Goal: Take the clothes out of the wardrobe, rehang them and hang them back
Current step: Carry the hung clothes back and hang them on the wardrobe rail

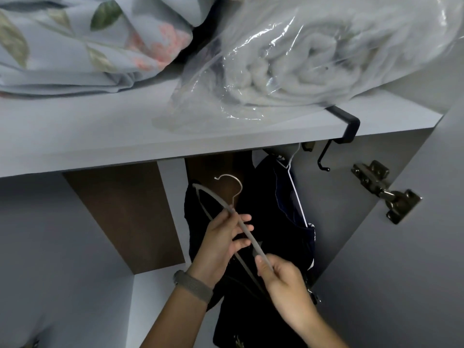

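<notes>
— So, where are we holding it?

— Our left hand (223, 237) pinches the hanger (241, 229) near its middle, just below the neck of the hook (229, 183). Our right hand (283, 280) has its fingers curled round the hanger's near end, the end closest to us.

— And which way does it run from those grips?

— Its long axis goes slantwise, from the right hand up and away past the left, and the far end is already tucked into the dark garment (251, 310). The hook rises beyond the left grip, pointing toward the underside of the shelf (100, 146).

— Where's the garment, then?

— Draped behind and under both hands, hanging down past the right wrist. Only the far shoulder looks threaded; the near end in our right hand is bare.

— So the next move turns on that near end?

— We think so. The right hand is the nearer one to the free end, so it should feed that end into the cloth below it while the left steadies the middle.

— And the rail?

— Hidden under the shelf, above the hook; another garment (283, 197) hangs just right of our grips on a white hanger (296, 194).
</notes>
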### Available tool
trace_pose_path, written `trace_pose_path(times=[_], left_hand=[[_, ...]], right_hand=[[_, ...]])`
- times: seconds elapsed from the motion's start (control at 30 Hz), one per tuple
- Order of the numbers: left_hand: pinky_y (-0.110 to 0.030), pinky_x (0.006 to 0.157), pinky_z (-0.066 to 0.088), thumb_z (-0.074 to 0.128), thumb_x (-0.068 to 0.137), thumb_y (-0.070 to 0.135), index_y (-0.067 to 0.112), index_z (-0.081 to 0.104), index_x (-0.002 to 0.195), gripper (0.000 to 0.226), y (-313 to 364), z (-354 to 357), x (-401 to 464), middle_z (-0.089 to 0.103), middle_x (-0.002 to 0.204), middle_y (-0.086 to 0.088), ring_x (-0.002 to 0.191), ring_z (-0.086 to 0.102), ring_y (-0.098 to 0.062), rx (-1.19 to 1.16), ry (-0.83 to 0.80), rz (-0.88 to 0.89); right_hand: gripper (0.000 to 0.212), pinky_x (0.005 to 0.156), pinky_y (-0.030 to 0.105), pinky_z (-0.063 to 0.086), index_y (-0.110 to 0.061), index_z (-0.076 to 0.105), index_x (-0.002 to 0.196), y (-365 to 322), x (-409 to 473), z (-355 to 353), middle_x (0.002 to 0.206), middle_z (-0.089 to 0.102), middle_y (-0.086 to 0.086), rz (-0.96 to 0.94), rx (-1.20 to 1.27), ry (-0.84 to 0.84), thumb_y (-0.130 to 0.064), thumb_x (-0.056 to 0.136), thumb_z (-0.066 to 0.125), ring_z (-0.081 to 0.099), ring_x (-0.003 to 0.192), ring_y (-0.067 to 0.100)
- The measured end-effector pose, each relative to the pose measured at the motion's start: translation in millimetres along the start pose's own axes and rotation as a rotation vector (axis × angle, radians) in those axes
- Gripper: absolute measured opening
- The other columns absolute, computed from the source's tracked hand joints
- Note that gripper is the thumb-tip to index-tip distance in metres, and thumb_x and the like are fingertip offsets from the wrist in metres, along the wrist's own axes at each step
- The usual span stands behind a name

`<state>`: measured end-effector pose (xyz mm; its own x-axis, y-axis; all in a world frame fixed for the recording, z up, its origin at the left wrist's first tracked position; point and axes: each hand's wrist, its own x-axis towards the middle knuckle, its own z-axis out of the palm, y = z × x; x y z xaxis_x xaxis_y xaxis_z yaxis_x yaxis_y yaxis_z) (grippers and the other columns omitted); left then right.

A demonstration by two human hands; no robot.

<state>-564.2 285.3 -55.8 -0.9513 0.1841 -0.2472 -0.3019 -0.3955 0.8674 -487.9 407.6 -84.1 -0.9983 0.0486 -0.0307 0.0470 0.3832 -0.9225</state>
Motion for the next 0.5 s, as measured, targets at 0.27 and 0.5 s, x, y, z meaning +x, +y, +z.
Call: trace_pose_path(times=[0.27,0.5], left_hand=[[-0.022,0.07,0.055,0.043,0.097,0.011,0.018,0.053,0.123,0.029,3.3,-3.0,-6.2,0.064,0.107,0.001,0.094,0.063,-0.012,0.326,0.075,0.098],[-0.021,0.064,0.052,0.047,0.095,0.008,0.019,0.056,0.112,0.022,3.0,-18.5,-21.5,0.064,0.096,0.001,0.078,0.062,-0.009,0.319,0.136,0.072]], right_hand=[[0.041,0.043,0.022,0.017,-0.016,0.044,0.057,12.4,52.7,-32.2,0.042,0.025,-0.008,0.097,0.199,0.186,-0.025,0.096,0.053,0.02,0.04,0.009],[0.04,0.045,0.025,0.022,-0.019,0.041,0.059,-14.6,110.5,-76.3,0.041,0.026,-0.009,0.131,0.23,0.342,-0.029,0.097,0.05,0.021,0.037,0.01]])
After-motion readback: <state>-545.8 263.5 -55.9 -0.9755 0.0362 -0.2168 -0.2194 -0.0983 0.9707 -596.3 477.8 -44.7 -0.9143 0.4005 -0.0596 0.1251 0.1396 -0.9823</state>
